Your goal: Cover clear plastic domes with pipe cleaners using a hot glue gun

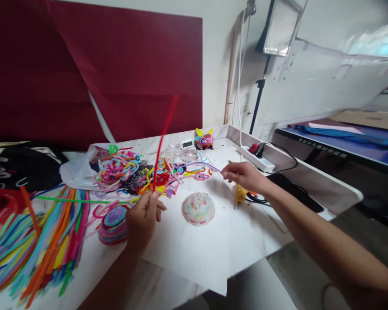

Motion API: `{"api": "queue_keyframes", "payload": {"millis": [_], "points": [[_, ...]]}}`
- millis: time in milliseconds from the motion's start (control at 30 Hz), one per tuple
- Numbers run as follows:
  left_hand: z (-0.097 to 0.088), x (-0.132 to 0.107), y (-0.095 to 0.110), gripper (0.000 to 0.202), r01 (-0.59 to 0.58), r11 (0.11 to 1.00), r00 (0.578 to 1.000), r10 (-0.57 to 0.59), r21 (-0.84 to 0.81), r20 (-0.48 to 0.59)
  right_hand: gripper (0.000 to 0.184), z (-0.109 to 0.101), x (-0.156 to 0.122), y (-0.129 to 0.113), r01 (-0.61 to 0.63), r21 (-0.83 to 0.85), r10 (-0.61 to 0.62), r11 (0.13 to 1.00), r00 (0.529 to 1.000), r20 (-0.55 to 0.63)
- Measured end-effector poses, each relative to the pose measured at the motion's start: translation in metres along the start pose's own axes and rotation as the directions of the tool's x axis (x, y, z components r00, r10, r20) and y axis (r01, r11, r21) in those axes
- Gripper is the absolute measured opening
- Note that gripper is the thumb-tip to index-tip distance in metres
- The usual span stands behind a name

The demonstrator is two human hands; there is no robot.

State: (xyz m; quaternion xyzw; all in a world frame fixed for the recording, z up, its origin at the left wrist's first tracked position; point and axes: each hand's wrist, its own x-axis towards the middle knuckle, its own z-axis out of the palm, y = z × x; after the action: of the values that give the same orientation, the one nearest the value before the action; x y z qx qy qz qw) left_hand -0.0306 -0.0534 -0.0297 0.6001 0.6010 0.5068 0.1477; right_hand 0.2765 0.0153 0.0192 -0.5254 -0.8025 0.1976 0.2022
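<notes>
My left hand [144,219] pinches the lower end of a long red pipe cleaner [163,137] that stands nearly upright over the table. My right hand [242,175] reaches out to the right of a tangle of bent coloured pipe cleaners [139,170], its fingers closed on the end of a thin purple strand [202,164]. Between my hands a white dome speckled with colours [198,208] rests on a white sheet of paper [194,249]. Just left of my left hand sits a coiled pink and purple dome [114,224].
Several straight pipe cleaners [35,254] lie fanned at the left. A small yellow item [240,193] lies under my right wrist. A power strip [257,158], black cables, a small digital clock [187,144] and a colourful figure [204,140] stand at the back. A red backdrop [116,73] covers the wall.
</notes>
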Motion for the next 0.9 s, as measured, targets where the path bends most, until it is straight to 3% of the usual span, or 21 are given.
{"api": "queue_keyframes", "payload": {"millis": [133, 300, 633, 900], "points": [[0.001, -0.001, 0.000, 0.037, 0.013, 1.000, 1.000, -0.012, -0.027, 0.013, 0.015, 0.026, 0.052, -0.005, -0.018, -0.192, 0.040, 0.981, 0.993, 0.114], [0.003, -0.001, 0.001, 0.035, 0.028, 0.998, 0.999, -0.026, -0.056, 0.034, 0.028, 0.052, 0.088, -0.010, -0.048, -0.380, 0.132, 0.924, 0.971, 0.199], [0.002, -0.005, 0.006, 0.035, 0.023, 0.997, 0.995, -0.017, -0.067, 0.094, 0.032, 0.070, 0.110, 0.002, 0.054, -0.415, 0.069, 0.908, 0.959, 0.275], [0.004, -0.005, 0.005, 0.032, -0.014, 0.998, 0.995, 0.020, -0.056, 0.098, 0.034, 0.064, 0.117, -0.008, 0.004, -0.371, 0.132, 0.929, 0.931, 0.340]]}}
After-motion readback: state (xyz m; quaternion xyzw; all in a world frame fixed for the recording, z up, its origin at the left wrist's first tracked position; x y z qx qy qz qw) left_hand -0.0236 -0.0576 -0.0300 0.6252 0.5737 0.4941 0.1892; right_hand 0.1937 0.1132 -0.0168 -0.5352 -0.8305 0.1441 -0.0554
